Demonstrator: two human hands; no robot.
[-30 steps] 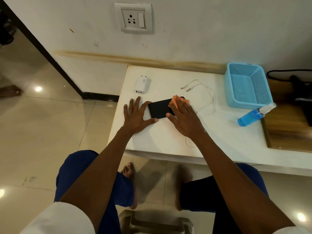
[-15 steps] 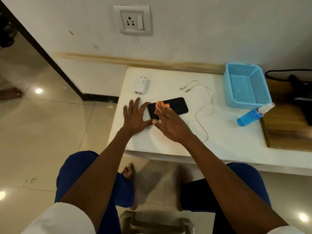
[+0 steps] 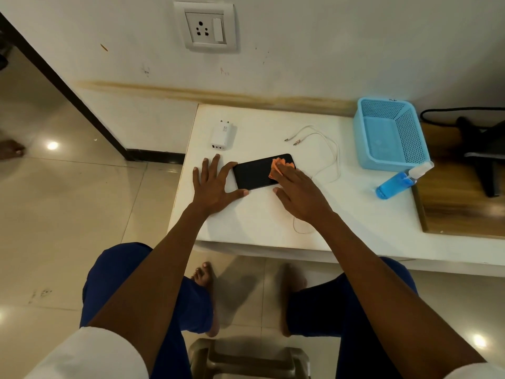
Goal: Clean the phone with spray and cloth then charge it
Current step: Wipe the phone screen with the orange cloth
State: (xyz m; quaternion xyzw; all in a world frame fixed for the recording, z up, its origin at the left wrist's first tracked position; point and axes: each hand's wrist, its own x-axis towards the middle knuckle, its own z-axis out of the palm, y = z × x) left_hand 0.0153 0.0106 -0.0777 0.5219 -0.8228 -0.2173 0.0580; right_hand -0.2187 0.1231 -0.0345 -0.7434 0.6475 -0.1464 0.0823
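- Blue mesh basket (image 3: 390, 134) at the upper right of the frame, standing on the white table (image 3: 273, 214) against the wall; nothing visible inside, only its perforated floor and walls.
- Spray bottle (image 3: 397, 181) lying on its side just below the basket, at the right edge of the table; blue liquid inside, pale cap end pointing up and right, close to the basket's lower corner.
- Left hand (image 3: 213, 184) laid flat on the table at centre frame, fingers straight and spread, index finger and thumb bracketing the left end of the phone (image 3: 257, 172); thumb tip against the phone's lower edge.
- Right hand (image 3: 300, 195) reaching in from the lower right, palm down, fingers extended and pressing an orange cloth (image 3: 281, 166) onto the right part of the phone; thumb spread out below the phone's lower edge.
- Both forearms bare, white sleeve cuffs at the bottom corners of the frame.
- Phone black, lying flat on the table at centre frame, long side running left to right with a slight upward tilt to the right; dark, unlit face, right end partly hidden by cloth and fingers.
- Cloth bunched, only its crumpled upper edge showing past the fingertips.
- White charger (image 3: 222, 135) on the table above the left hand, apart from the phone.
- White cable (image 3: 332, 154) looped to the right of the phone, both ends free above it.
- Wall socket (image 3: 206, 27) at top centre of the frame.
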